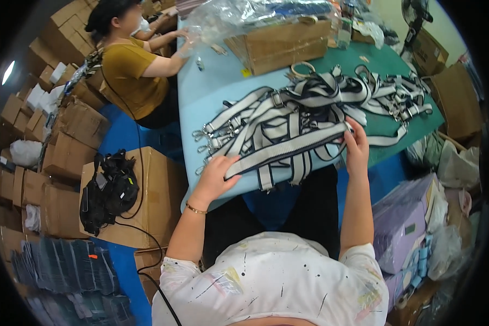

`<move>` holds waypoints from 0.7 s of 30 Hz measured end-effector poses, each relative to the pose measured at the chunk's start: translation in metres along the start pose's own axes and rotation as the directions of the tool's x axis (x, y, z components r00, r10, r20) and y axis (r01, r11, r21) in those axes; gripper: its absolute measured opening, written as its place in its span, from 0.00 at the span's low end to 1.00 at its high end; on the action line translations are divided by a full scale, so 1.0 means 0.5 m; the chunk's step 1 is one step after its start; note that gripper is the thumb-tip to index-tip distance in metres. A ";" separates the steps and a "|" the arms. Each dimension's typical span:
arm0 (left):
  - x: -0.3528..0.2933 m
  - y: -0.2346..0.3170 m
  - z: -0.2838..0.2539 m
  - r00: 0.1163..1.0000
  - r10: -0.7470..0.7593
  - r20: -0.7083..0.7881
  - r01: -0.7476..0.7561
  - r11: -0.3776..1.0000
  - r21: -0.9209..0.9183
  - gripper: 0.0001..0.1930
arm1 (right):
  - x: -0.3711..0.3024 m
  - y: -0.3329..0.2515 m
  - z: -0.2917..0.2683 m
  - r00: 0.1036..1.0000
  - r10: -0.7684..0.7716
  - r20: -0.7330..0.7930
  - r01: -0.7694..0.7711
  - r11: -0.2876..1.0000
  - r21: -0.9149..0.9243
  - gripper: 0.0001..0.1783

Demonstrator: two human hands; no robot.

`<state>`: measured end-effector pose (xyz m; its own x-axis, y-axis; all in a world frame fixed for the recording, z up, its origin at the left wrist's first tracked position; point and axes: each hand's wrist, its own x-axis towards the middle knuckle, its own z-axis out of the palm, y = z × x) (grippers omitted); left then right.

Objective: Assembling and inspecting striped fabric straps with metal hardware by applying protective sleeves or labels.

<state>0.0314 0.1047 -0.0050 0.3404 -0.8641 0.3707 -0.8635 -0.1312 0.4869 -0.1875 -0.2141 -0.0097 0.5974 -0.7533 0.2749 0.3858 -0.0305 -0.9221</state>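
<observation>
A white webbing strap with dark edges point(288, 150) stretches between my two hands over the near edge of the table. My left hand point(217, 178) is closed around its left end. At the other end, my right hand point(356, 142) pinches the strap between thumb and fingers. Beneath and behind it lies a tangled pile of similar straps point(320, 92) with metal buckles. Several metal snap hooks point(200, 135) stick out at the pile's left side. A few strap loops point(300, 169) hang over the near edge.
The table has a light blue cover point(201, 98) and a green part point(418, 125). A cardboard box point(279, 46) with plastic wrap stands at the back. A co-worker in a mustard top point(127, 76) sits at the left. A carton point(160, 190) carries black bags point(111, 187); purple packages point(399, 228) lie right.
</observation>
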 end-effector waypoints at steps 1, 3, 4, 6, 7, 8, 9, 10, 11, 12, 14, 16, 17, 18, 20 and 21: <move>-0.004 0.003 -0.006 1.000 -0.021 0.019 0.021 1.000 -0.008 0.26 | -0.006 -0.001 -0.005 0.999 0.029 -0.035 -0.029 0.999 -0.015 0.23; -0.008 0.010 -0.024 0.997 -0.076 0.021 0.077 0.997 -0.026 0.26 | -0.013 -0.011 -0.017 1.000 0.021 -0.008 -0.021 1.000 0.006 0.25; -0.009 0.009 -0.037 0.989 -0.126 0.082 0.135 0.984 -0.114 0.25 | -0.015 -0.020 -0.029 0.999 0.008 0.042 -0.009 1.000 0.010 0.26; -0.011 0.008 -0.061 0.953 -0.217 0.212 0.272 0.920 -0.282 0.24 | -0.008 -0.023 -0.034 0.994 -0.069 0.086 0.072 0.997 -0.034 0.26; -0.014 -0.004 -0.057 0.955 -0.212 0.208 0.266 0.923 -0.279 0.24 | -0.005 -0.029 -0.035 0.989 -0.084 0.125 0.085 0.996 -0.006 0.26; -0.019 -0.023 -0.048 0.961 -0.199 0.191 0.266 0.852 -0.451 0.23 | 0.003 -0.029 -0.031 0.988 -0.089 0.129 0.090 0.996 -0.001 0.26; -0.027 -0.037 -0.040 0.967 -0.188 0.173 0.255 0.752 -0.608 0.22 | 0.012 -0.030 -0.025 0.987 -0.076 0.144 0.063 0.994 0.093 0.26; -0.024 -0.033 -0.037 0.968 -0.185 0.171 0.252 0.754 -0.607 0.22 | 0.021 -0.028 -0.022 0.986 -0.064 0.155 0.034 0.982 0.184 0.25; -0.020 -0.025 -0.030 0.968 -0.201 0.149 0.240 0.582 -0.777 0.21 | 0.030 -0.023 -0.018 0.987 -0.077 0.141 0.043 0.973 0.225 0.24; -0.018 -0.017 -0.025 0.966 -0.220 0.131 0.209 0.377 -0.902 0.19 | 0.033 -0.020 -0.010 0.997 -0.027 0.076 0.005 0.963 0.270 0.22; -0.023 -0.001 -0.024 0.953 -0.219 0.207 0.270 0.313 -0.911 0.16 | 0.039 -0.020 0.006 0.999 0.034 -0.009 -0.028 0.935 0.355 0.21; -0.024 0.009 -0.024 0.924 -0.199 0.328 0.374 0.276 -0.885 0.11 | 0.045 -0.017 0.008 0.997 0.031 -0.067 -0.004 0.931 0.365 0.21; -0.025 0.011 -0.025 0.904 -0.175 0.391 0.425 0.252 -0.869 0.10 | 0.047 -0.017 0.010 0.992 0.029 -0.124 0.019 0.927 0.374 0.22; -0.031 0.020 -0.026 0.882 -0.197 0.427 0.460 0.172 -0.871 0.08 | 0.047 -0.019 0.015 0.992 0.031 -0.126 0.019 0.928 0.373 0.22; -0.035 0.025 -0.014 0.934 -0.112 0.339 0.355 0.188 -0.916 0.09 | 0.047 -0.025 0.032 0.978 -0.015 -0.208 0.097 0.914 0.393 0.23; -0.035 0.025 -0.008 0.970 -0.025 0.243 0.243 0.194 -0.951 0.10 | 0.048 -0.024 0.037 0.969 -0.007 -0.248 0.115 0.898 0.426 0.24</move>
<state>0.0160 0.1200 -0.0021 0.2616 -0.9526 0.1555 0.2689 0.2266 0.9361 -0.1647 -0.2199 0.0128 0.4016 -0.8926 0.2049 0.7143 0.1653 -0.6800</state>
